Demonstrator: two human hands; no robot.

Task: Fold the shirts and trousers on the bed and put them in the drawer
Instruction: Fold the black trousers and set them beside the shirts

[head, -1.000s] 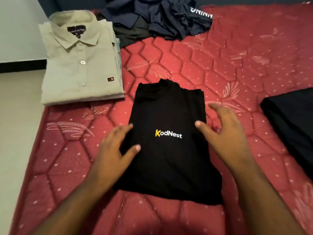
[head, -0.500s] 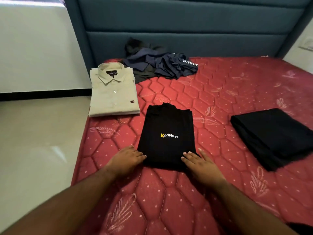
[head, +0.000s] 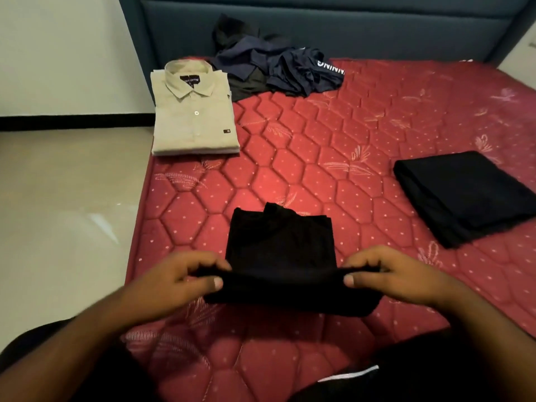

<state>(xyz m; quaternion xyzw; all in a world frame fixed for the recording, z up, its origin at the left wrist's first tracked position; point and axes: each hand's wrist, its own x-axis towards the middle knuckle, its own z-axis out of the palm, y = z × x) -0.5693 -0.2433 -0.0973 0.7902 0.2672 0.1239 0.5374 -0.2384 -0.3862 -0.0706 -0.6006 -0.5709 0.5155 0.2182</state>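
Black shirt, its hem pinched by both hands, left and right, could skew if one side lifts faster.

Black shirt on bed, near hem lifted (half-folded)

Home bedroom: mattress, padded headboard.
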